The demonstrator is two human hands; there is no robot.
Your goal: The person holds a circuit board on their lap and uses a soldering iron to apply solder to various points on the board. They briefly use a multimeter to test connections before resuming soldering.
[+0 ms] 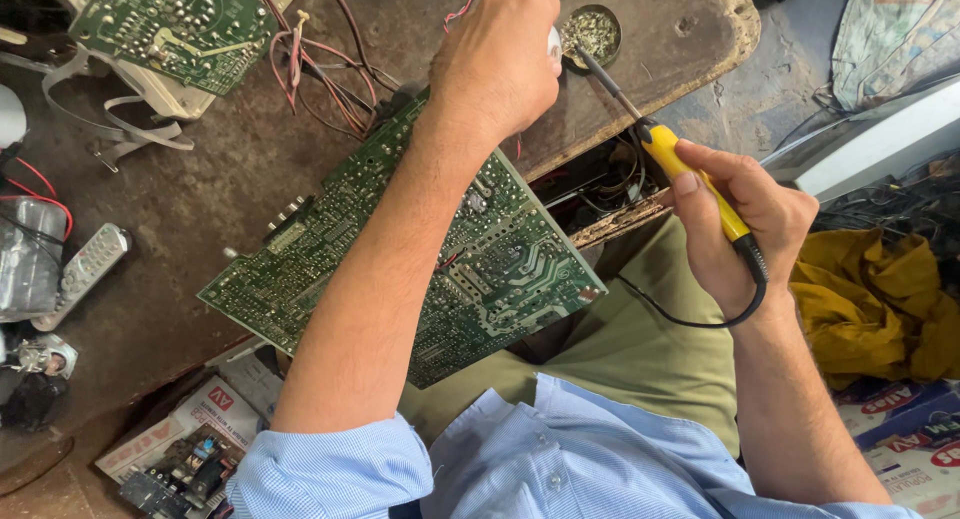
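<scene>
**Soldering iron at flux tin, board on bench**

Head view: light blue shirt sleeves (340,469) nearest the lens, olive trousers (620,349) below the bench edge. Right hand (745,229) wrapped around the yellow-handled soldering iron (690,179), black cord looping under the wrist. Iron tip sits at the small round tin (592,31) on the worn wooden bench (200,199). Left hand (495,64) curled into a fist beside the tin, pinching something small and white; can't tell what. Left forearm crosses over the large green circuit board (480,269), which lies tilted, overhanging the bench edge. Second green board (170,24) top left, red wires (320,74) between the two. Grey remote (85,274) far left. Mustard cloth (870,299) right.
</scene>
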